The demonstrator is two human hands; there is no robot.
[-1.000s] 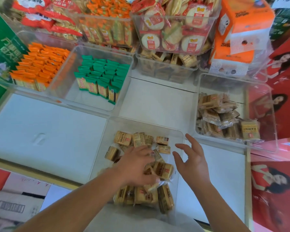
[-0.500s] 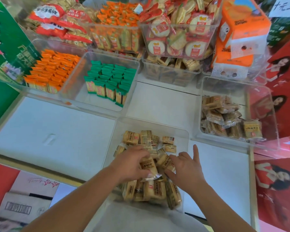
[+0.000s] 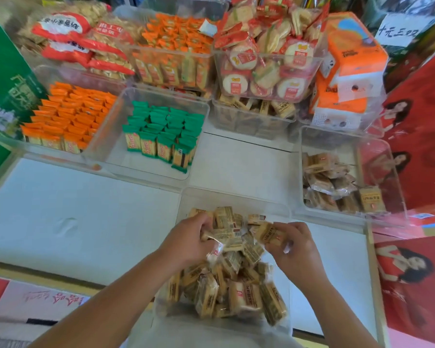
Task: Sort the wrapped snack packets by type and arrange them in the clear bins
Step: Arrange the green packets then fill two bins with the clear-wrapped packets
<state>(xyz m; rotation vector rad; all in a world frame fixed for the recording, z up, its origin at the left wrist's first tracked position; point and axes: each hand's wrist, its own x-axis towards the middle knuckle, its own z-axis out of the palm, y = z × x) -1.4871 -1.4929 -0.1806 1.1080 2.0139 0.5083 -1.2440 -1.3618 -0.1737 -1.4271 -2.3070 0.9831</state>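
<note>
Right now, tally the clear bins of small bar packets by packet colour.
Orange packets: 2, the left bin and the raised back bin
Green packets: 1, the middle bin
Tan packets: 3, the near bin, the right bin and the low back bin
Total: 6 bins

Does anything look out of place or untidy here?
The tan packets in the near bin lie heaped at all angles, while the orange packets and green packets stand in neat rows.
</note>
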